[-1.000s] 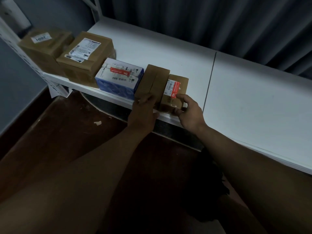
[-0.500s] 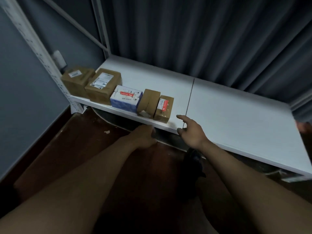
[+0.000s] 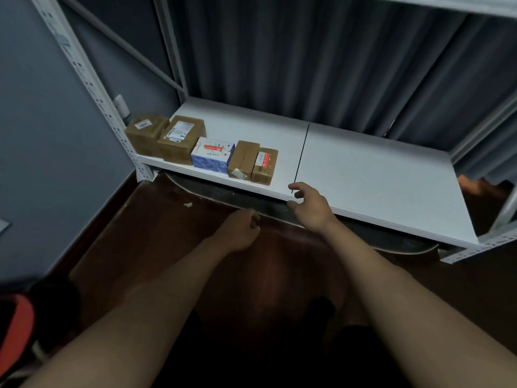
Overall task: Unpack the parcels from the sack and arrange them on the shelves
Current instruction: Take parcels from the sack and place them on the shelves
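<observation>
Several parcels stand in a row at the left end of the white shelf (image 3: 363,175): two brown boxes (image 3: 145,133) (image 3: 180,138), a blue and white box (image 3: 212,154), a narrow brown box (image 3: 242,159) and a small brown box with a red label (image 3: 264,165). My left hand (image 3: 242,231) hangs below the shelf's front edge, fingers loosely curled, holding nothing. My right hand (image 3: 309,204) hovers at the shelf's front edge, right of the small box, fingers relaxed and empty. The sack is not in sight.
The rack's white perforated post (image 3: 92,79) rises at the left, and grey curtains (image 3: 307,60) hang behind the shelf. An upper shelf edge (image 3: 447,4) crosses the top right. A dark curved board (image 3: 363,233) lies under the shelf on the brown floor. A red and black object (image 3: 16,329) sits at bottom left.
Both hands let go of the two rightmost brown boxes and drew back from the shelf. The view pulled away and up, showing the whole shelf.
</observation>
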